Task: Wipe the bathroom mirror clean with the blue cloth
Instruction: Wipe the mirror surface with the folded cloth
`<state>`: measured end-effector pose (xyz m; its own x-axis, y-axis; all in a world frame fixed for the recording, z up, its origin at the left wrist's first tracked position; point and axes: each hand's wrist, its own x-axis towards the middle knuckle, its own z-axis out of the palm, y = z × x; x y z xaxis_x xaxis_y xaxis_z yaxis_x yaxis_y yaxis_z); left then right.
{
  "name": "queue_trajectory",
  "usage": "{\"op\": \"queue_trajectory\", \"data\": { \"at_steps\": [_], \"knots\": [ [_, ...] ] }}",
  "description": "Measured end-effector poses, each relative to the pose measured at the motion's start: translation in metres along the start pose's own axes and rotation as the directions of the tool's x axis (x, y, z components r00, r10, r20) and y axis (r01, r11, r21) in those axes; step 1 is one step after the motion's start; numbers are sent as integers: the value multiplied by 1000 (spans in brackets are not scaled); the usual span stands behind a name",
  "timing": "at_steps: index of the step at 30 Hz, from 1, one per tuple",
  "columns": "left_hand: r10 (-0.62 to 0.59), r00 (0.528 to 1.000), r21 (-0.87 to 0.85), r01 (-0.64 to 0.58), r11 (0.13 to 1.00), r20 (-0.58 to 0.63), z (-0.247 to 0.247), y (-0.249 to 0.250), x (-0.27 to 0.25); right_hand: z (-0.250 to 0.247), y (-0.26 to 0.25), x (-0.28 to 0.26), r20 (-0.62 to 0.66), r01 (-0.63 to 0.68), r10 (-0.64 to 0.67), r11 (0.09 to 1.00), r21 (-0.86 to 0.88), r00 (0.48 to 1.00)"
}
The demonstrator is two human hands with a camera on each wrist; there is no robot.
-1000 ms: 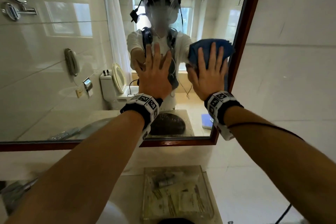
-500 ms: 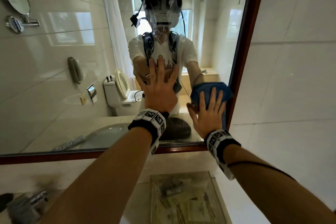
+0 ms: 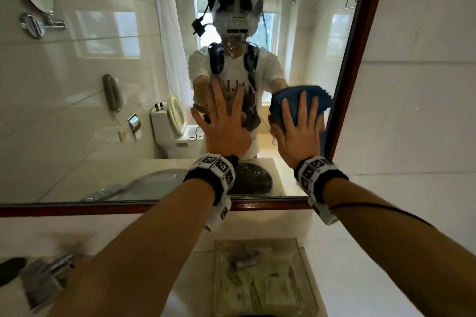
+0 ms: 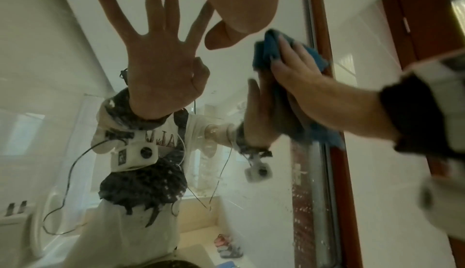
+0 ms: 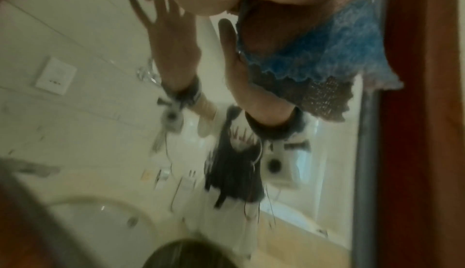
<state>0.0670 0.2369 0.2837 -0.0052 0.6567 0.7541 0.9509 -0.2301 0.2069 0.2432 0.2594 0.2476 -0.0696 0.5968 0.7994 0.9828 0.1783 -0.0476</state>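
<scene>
The bathroom mirror (image 3: 103, 116) has a reddish-brown wooden frame (image 3: 356, 67) and fills the wall ahead. My right hand (image 3: 300, 126) presses the folded blue cloth (image 3: 277, 107) flat on the glass with spread fingers, right beside the frame's right edge. My left hand (image 3: 226, 123) lies open, palm flat on the bare glass to the left of the cloth. The left wrist view shows the right hand (image 4: 302, 73) on the blue cloth (image 4: 266, 49) against the frame. In the blurred right wrist view, the cloth (image 5: 327, 49) hangs below the palm. Streaks show on the glass higher up.
Below the mirror runs a pale counter with a clear tray of toiletries (image 3: 260, 278) and a chrome faucet (image 3: 49, 273) at the left. A white tiled wall (image 3: 417, 110) stands right of the frame. The glass reflects me, a toilet and a shower curtain.
My right hand slid the cloth down along the right edge of the glass, then back up part of the way. The left hand stayed flat on the glass in about the same spot.
</scene>
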Motion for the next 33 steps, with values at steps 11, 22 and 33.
{"op": "queue_trajectory", "data": {
  "at_steps": [11,22,33],
  "knots": [
    [-35,998,-81,39,996,48,8,-4,-11,-28,-35,73,-153,160,-159,987,-7,975],
    [72,997,-93,-69,993,30,12,-17,-17,41,-24,-36,-6,498,-498,866,-42,867],
    [132,991,-15,-131,991,31,9,-23,-22,64,-16,-92,212,610,-595,792,-11,776]
  ]
}}
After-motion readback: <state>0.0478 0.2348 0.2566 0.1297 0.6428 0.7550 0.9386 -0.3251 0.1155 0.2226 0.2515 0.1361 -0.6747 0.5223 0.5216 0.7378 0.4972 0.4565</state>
